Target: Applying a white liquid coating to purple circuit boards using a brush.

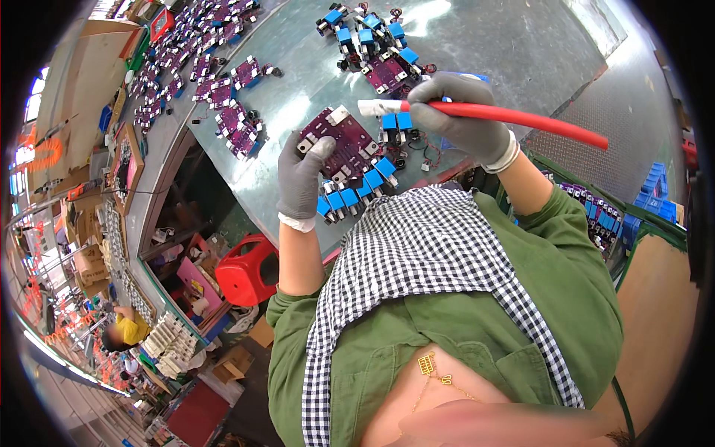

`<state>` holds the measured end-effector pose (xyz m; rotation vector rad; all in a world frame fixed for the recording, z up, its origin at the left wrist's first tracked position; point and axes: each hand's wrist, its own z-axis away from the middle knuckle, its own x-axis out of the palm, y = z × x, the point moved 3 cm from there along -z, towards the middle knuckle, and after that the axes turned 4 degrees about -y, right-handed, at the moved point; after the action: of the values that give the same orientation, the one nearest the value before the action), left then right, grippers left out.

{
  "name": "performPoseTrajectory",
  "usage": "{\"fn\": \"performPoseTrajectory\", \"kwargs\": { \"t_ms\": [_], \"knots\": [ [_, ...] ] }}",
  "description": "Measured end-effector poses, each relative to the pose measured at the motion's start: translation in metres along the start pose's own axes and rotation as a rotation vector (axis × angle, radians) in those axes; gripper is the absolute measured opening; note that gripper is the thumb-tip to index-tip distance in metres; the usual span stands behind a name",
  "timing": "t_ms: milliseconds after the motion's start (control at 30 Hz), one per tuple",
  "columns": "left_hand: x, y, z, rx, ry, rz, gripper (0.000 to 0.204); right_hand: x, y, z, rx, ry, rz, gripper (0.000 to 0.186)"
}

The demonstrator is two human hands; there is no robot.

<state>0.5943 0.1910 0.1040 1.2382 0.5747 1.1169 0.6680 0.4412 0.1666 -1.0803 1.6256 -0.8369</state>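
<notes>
My left hand (299, 182), in a grey glove, grips a purple circuit board (348, 149) by its left edge, thumb on top. White connectors sit at the board's corners. In my gloved right hand (463, 123) is a long red stick (532, 121) with a whitish, flattened tip; I cannot tell whether the tip is bristle. That tip hovers near the board's upper right corner, and I cannot tell if they touch. Blue blocks (348, 197) line up below the board, close to my apron. More blue blocks and thin wires lie under my right hand.
Boards with blue parts (372, 37) cluster at the far side of the grey-green table (298, 82). Several purple boards (237, 130) spread leftward. A red stool (244, 272) stands below the left edge. Upright boards in a rack (596, 212) and blue crates (655, 186) are at right.
</notes>
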Motion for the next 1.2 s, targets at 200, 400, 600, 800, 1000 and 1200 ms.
{"fn": "performPoseTrajectory", "kwargs": {
  "t_ms": [200, 400, 600, 800, 1000, 1200],
  "knots": [
    [0.004, 0.003, -0.004, 0.012, -0.033, 0.084, 0.038, 0.001, -0.002, 0.017, -0.014, -0.143, -0.084, 0.006],
    [0.007, 0.002, -0.009, 0.026, -0.087, 0.154, 0.044, -0.033, 0.029, 0.027, -0.12, 0.041, 0.015, 0.007],
    [0.008, -0.023, -0.017, 0.034, -0.429, 0.572, 0.088, -0.093, 0.103, 0.057, 0.111, 0.128, 0.465, 0.003],
    [0.021, -0.063, -0.033, -0.11, -0.361, 0.672, 0.078, -0.081, 0.135, 0.08, -0.077, 0.005, 1.101, 0.015],
    [0.031, -0.055, -0.027, -0.085, -0.397, 0.55, 0.069, -0.045, 0.072, 0.066, 0.179, 0.303, 0.143, 0.015],
    [0.059, -0.027, -0.015, -0.044, -0.504, 0.496, 0.082, -0.004, 0.008, 0.033, -0.085, 0.252, -0.15, 0.019]
  ]
}}
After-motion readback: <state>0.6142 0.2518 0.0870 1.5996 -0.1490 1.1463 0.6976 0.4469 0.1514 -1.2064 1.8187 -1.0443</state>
